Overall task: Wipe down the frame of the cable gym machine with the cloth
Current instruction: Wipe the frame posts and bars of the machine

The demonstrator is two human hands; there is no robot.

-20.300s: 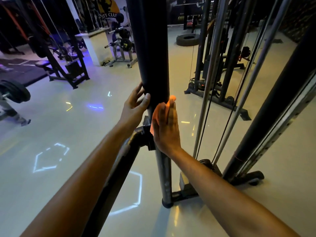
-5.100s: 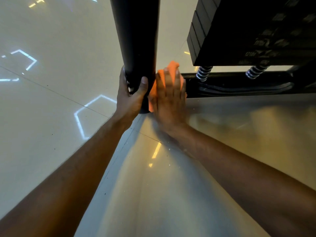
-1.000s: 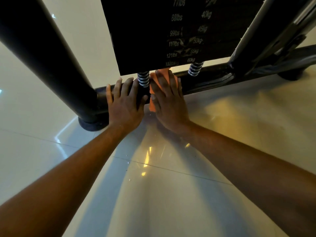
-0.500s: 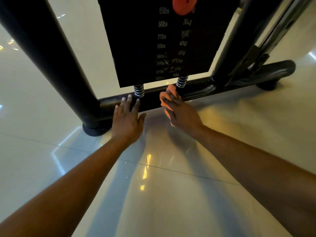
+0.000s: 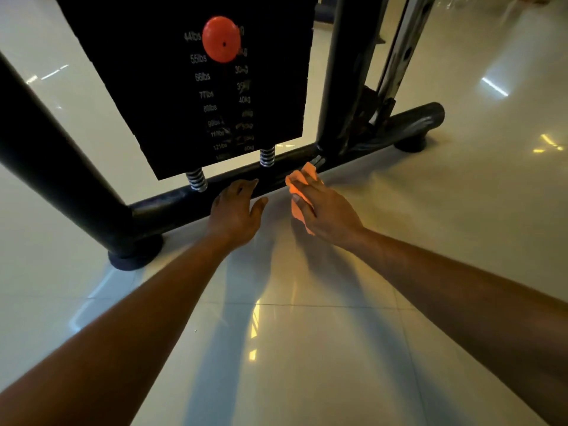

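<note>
low to the floor, a person's right hand presses an orange cloth against the black base bar of a cable machine's frame, fingers laid over the cloth and holding it under the palm near the right upright. the left hand rests flat beside it, fingers straight and touching the same bar, gripping nothing. above them hangs the black weight stack, its orange selector pin knob beside the printed pound and kilogram labels, with two coil springs under it. glossy pale floor tiles reflect the lights.
</note>
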